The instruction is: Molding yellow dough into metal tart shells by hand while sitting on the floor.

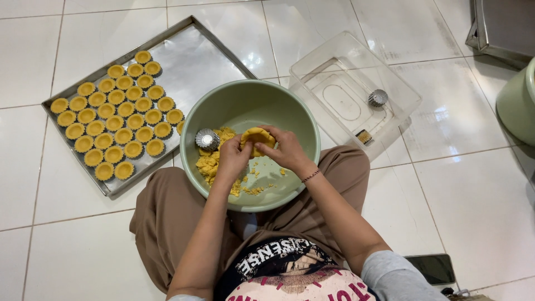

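Both hands, left hand point(233, 159) and right hand point(285, 149), have fingers clamped on one yellow dough piece point(256, 135) (over the green bowl point(304, 120)).

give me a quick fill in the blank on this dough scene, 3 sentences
1. Both hands, left hand and right hand, press a piece of yellow dough over a ____ bowl.
2. The filled tart shells sit on a metal ____.
3. The clear plastic tub holds one fluted metal ____.

Missing words: green; tray; mould
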